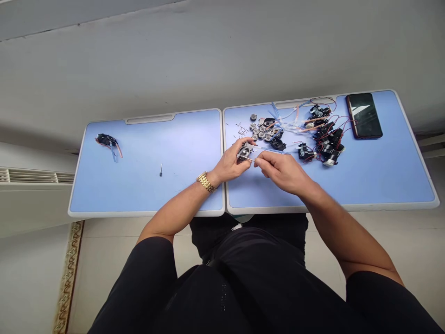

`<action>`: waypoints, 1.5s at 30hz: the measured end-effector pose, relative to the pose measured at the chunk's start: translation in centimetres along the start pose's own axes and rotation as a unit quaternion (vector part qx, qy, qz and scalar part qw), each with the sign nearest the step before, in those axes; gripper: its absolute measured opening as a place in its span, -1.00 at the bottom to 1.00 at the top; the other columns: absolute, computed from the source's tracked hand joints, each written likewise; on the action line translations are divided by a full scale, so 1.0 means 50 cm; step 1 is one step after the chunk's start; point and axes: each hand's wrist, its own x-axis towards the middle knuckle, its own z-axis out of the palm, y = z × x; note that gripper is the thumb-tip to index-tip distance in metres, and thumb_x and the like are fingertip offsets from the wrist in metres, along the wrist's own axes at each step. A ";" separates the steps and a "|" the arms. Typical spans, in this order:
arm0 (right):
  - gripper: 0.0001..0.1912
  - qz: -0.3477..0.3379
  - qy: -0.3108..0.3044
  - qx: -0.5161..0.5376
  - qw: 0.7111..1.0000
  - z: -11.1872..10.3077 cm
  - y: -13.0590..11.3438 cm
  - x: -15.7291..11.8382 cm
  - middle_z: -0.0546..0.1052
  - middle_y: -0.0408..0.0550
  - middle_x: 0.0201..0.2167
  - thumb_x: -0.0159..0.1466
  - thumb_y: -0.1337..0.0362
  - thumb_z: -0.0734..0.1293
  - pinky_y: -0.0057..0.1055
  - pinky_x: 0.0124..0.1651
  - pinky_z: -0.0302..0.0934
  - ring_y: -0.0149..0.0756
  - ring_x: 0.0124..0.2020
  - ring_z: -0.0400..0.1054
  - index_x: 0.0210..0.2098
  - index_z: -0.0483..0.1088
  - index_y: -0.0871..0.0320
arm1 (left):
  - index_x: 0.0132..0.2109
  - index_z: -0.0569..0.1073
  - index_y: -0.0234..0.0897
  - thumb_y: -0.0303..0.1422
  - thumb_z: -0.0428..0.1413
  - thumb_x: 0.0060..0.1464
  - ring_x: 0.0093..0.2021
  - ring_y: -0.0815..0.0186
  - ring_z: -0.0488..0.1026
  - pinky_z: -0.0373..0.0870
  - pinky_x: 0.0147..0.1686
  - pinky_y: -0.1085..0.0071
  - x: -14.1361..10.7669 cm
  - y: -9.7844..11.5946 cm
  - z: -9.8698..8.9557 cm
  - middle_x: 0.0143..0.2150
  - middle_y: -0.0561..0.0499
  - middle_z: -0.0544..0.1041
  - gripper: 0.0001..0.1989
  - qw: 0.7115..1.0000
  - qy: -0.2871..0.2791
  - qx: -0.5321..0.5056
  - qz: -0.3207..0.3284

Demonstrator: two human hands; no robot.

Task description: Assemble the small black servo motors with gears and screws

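My left hand (233, 160), with a gold watch on its wrist, is closed around a small pump-like part (244, 152) with a round metal face. Between the fingers of my right hand (278, 169) is a thin screwdriver (248, 158), its handle hidden in the grip. The shaft reaches left to the part, though the exact contact of the tip is too small to make out. Just beyond my hands lie several round metal pieces (261, 131), black housings (278, 144) and a scatter of tiny screws (242, 130).
Black motor units (330, 139) with red wires, and clear tubes (288, 124), lie to the right, beside a phone (364, 116). On the left table are a black assembly with tubes (107, 140) and a small black-ended metal tool (161, 170). A seam (223, 139) divides the two tables.
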 end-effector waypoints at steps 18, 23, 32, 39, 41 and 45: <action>-0.60 -0.057 0.015 -0.359 0.931 -0.010 -0.047 -0.016 0.70 0.05 -0.23 0.60 0.09 0.20 -0.22 -0.31 -0.28 -0.26 -0.43 0.35 -0.18 0.60 0.11 | 0.30 0.41 -0.17 -0.17 0.21 0.34 0.21 0.10 0.62 0.54 0.26 0.10 -0.002 -0.009 0.005 0.24 -0.18 0.64 -0.54 0.997 0.002 0.074 0.038; -0.55 -0.065 0.036 -0.306 0.949 0.003 -0.016 -0.009 0.63 0.04 -0.39 0.59 0.06 0.18 -0.25 -0.32 -0.18 -0.23 -0.43 0.31 -0.29 0.54 0.12 | 0.30 0.42 -0.17 -0.25 0.20 0.31 0.24 0.10 0.61 0.53 0.29 0.07 -0.003 -0.004 0.009 0.25 -0.18 0.64 -0.54 0.998 0.008 0.047 0.045; -0.55 -0.094 0.069 -0.110 0.987 0.026 0.021 -0.002 0.53 -0.09 -0.50 0.56 0.03 0.21 -0.32 -0.29 0.00 -0.30 -0.47 0.24 -0.35 0.53 0.08 | 0.20 0.46 -0.17 -0.37 0.16 0.23 -0.34 0.41 0.62 0.63 -0.09 0.29 -0.008 0.012 0.026 0.04 -0.02 0.68 -0.60 0.998 0.036 -0.030 -0.050; -0.54 -0.082 0.066 -0.134 0.985 0.028 0.009 0.002 0.59 -0.05 -0.47 0.54 0.04 0.23 -0.29 -0.28 0.00 -0.26 -0.45 0.31 -0.35 0.61 0.07 | 0.12 0.53 -0.17 -0.27 0.24 0.27 -0.22 0.34 0.67 0.64 -0.17 0.35 -0.006 0.017 0.022 0.00 -0.03 0.71 -0.70 0.998 0.056 -0.009 -0.041; -0.53 -0.081 0.070 -0.140 0.984 0.029 0.006 0.003 0.59 -0.05 -0.49 0.54 0.04 0.22 -0.28 -0.29 -0.02 -0.26 -0.45 0.31 -0.37 0.61 0.06 | 0.11 0.54 -0.18 -0.28 0.24 0.28 -0.30 0.37 0.67 0.63 -0.20 0.36 -0.008 0.019 0.023 -0.06 0.00 0.71 -0.71 0.997 0.062 -0.013 -0.047; -0.53 -0.075 0.079 -0.109 0.988 0.038 0.004 0.003 0.55 -0.09 -0.53 0.54 0.02 0.24 -0.29 -0.29 0.00 -0.29 -0.49 0.28 -0.37 0.60 0.06 | 0.09 0.53 -0.18 -0.36 0.22 0.25 -0.39 0.40 0.64 0.63 -0.26 0.38 -0.011 0.024 0.027 -0.14 0.05 0.71 -0.73 0.994 0.082 -0.027 -0.064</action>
